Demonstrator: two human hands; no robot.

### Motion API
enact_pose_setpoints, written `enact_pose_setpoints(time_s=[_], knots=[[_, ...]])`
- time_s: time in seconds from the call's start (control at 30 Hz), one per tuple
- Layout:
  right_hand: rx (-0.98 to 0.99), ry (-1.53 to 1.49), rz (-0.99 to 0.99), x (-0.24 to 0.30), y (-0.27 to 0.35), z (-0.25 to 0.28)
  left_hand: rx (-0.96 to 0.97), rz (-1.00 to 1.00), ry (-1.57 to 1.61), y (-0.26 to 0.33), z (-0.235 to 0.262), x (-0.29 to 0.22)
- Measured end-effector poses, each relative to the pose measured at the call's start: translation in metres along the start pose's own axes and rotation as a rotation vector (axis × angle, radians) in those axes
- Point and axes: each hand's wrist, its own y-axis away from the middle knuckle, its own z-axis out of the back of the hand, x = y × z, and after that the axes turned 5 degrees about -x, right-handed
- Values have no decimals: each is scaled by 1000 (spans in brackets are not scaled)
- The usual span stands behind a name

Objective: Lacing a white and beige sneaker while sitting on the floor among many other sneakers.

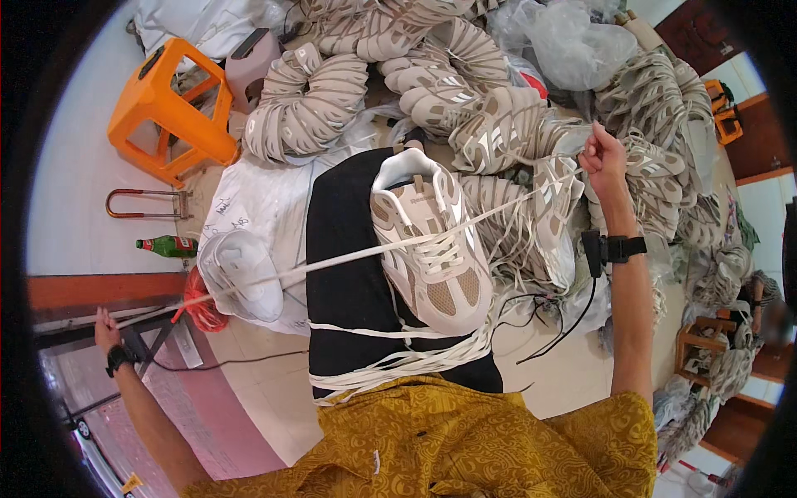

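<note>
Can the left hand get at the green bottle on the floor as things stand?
Probably not right away. The left hand is shut on one end of the white lace, pulled taut out to that side. The green bottle lies beyond it with open floor between, so it would have to let go first.

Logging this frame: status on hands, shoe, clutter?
Left hand and right hand each shut on a lace end, pulled taut. Shoe on lap. Loose laces below.

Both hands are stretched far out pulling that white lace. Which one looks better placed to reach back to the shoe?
Probably the right hand: it grips the lace nearer the beige shoe, while the left hand is far out to the side.
</note>
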Motion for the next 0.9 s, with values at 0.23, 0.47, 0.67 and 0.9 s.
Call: enact_pose_setpoints(time_s=[0.23,0.47,0.67,0.9], knots=[[229,-240,85,52,-38,90,-96,946,847,10,10,43],[-91,-155,407,184,-39,270,46,582,687,-45,-34,-29],[-397,312,670,204,-3,265,348,302,598,-8,-132,-274],[284,694,390,47,80,-1,627,-160,583,143,-218,-509]])
